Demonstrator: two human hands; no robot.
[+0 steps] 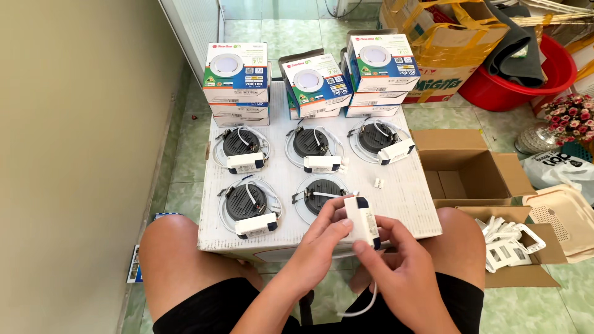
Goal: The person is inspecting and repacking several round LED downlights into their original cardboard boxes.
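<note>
Both my hands hold a small white driver box (362, 221) with dark ends, just above the near edge of a white board (408, 192) that lies on my knees. My left hand (322, 242) grips its left side; my right hand (396, 256) grips its lower right. A white cable (365, 306) hangs from the box between my legs. Right behind the box lies a round recessed lamp (320, 196), face down, its wire running toward the box. Several more such lamps (245, 204) lie on the board, each with its own driver.
Stacked lamp boxes (315, 83) stand along the board's far edge. A tiny white connector (378, 182) lies on the board. To the right are an open cardboard box (464, 173), a box of white plastic parts (510, 244), a red tub (526, 74) and flowers (572, 117).
</note>
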